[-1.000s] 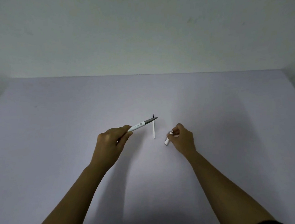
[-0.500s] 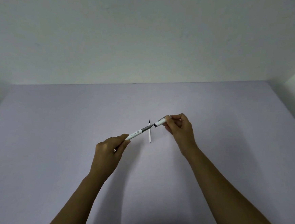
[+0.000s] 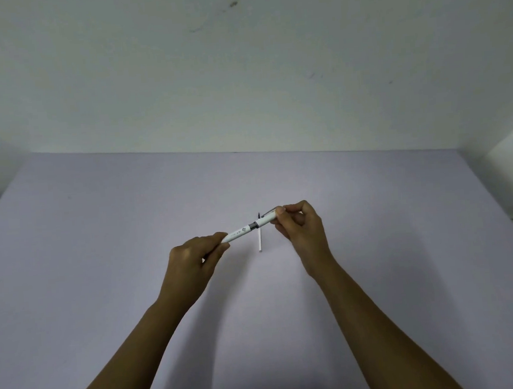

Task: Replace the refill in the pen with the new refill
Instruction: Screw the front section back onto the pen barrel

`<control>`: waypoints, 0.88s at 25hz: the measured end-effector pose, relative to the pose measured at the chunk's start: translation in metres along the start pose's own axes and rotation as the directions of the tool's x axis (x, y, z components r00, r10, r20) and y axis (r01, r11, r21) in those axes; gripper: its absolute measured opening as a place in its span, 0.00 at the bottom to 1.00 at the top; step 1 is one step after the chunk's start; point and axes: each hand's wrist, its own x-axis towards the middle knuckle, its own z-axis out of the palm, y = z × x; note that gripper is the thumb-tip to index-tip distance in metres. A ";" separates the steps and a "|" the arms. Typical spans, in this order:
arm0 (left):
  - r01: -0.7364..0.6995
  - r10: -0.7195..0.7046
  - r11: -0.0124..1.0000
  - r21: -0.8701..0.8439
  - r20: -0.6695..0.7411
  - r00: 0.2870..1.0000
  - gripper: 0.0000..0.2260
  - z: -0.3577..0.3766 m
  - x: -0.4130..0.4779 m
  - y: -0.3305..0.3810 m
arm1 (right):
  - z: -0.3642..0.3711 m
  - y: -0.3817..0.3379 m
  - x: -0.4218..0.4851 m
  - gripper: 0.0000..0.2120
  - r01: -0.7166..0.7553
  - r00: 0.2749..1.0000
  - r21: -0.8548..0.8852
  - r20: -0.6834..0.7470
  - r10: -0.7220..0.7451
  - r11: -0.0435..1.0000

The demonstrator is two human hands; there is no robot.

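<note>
Left hand: my left hand (image 3: 190,261) is curled round the lower end of the pen (image 3: 247,228), its grip clamped on the white barrel.
Right hand: my right hand (image 3: 301,230) pinches the pen's other end, its grip closed on the upper part by the clip.
Pen: I see it held in the air between both hands, slanting up toward the right, with a grey band at the middle where the two white parts meet; whether they are fully joined I cannot tell.
Loose refill: a thin white refill (image 3: 260,238) with a dark tip lies on the counter (image 3: 100,252) near its middle, pointing toward the far edge, behind the held pen.
Counter: pale lilac, backed by a white wall (image 3: 239,73).
</note>
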 end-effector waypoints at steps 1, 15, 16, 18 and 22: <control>0.002 -0.002 1.000 0.000 -0.007 1.000 0.08 0.000 0.000 0.000 | 0.002 0.001 -0.002 0.07 0.004 1.000 -0.018 0.011 -0.004 1.000; 0.216 -0.282 0.943 0.254 0.261 0.923 0.08 0.046 0.003 -0.015 | 0.012 0.039 0.035 0.07 -0.111 0.988 -0.263 0.075 0.136 0.958; 0.281 -0.347 0.925 0.255 0.268 0.899 0.10 0.055 0.006 -0.018 | 0.010 0.044 0.041 0.11 -0.141 0.981 -0.335 0.078 0.177 0.931; 0.413 -0.476 0.874 0.257 0.281 0.833 0.12 0.074 0.011 -0.029 | 0.002 0.060 0.050 0.17 -0.137 0.979 -0.574 0.044 0.198 0.807; 0.548 -0.611 0.790 0.274 0.291 0.736 0.09 0.105 0.026 -0.047 | -0.020 0.106 0.045 0.22 -0.058 0.983 -0.837 0.049 0.180 0.545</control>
